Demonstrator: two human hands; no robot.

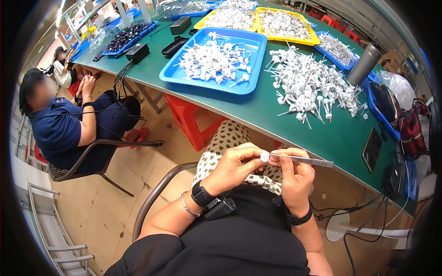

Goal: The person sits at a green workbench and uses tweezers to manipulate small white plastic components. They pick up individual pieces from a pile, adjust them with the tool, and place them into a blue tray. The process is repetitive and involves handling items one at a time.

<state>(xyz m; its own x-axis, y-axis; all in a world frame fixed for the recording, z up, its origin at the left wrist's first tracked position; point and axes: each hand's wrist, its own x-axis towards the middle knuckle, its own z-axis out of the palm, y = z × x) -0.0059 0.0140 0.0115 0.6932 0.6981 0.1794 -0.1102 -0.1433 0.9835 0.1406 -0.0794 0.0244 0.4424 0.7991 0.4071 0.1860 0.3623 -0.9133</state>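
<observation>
White pump cap [264,157] pinched in our left hand [235,168] fingers | right hand [296,177] grips metal tweezers [304,160] | tweezers' long axis runs rightward from cap

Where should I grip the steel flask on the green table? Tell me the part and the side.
Grip the steel flask around its plain cylindrical body, below the darker cap. It stands upright, so probably come from the near, table-edge side: the loose pile of white pump parts crowds one side and a blue tray sits behind it.
</observation>
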